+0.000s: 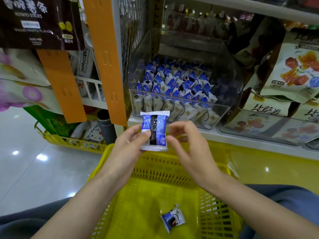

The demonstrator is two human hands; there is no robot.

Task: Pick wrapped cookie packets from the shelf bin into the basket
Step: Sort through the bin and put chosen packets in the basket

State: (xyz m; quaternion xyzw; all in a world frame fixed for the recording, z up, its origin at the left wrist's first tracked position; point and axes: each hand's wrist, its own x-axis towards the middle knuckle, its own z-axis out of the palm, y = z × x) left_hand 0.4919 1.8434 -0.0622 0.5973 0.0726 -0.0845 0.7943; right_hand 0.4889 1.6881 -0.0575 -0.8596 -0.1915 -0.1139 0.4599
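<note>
We pinch blue cookie packet [160, 125] in left hand [131, 144], frame centre; right hand [188, 145] just beside its edge, loosely curled, empty.

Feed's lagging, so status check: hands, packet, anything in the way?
Left hand pinches cookie packet above the basket. Right hand at its edge, grip unclear. Second packet in basket. Path clear.

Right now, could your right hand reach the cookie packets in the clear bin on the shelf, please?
Probably yes. The right hand seems free, beside the packet that the left hand pinches, and the bin just beyond it is open on top, with nothing between them.
</note>
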